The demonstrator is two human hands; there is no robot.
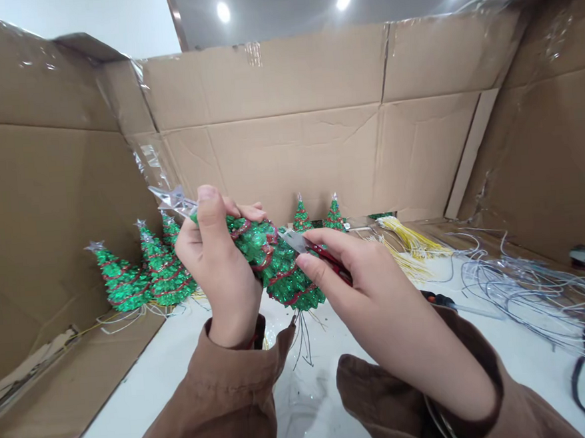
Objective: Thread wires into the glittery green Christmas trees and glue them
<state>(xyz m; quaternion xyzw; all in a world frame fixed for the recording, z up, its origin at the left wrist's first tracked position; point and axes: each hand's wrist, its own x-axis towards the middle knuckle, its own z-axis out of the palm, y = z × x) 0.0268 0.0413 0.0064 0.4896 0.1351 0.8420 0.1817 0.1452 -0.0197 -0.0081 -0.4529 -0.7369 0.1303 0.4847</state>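
Note:
My left hand (220,257) is closed round the upper part of a small green Christmas tree (291,279) with red garland. The tree lies tilted, its clear plastic star (173,199) pointing up and left. Thin dark wires hang from its base over the white table. In my right hand (361,274) is a red-handled tool with a short grey metal end, which looks like a pair of snips (319,252). Its metal tip meets the tree's side near the garland. My fingers cover part of the handle, and the far side of the tree is hidden.
Several similar trees (163,275) stand at the left, and two small trees (335,214) stand at the back. A bundle of yellow wires (414,237) and tangled white wires (518,296) lie to the right. Cardboard walls (277,140) enclose the white table (120,404).

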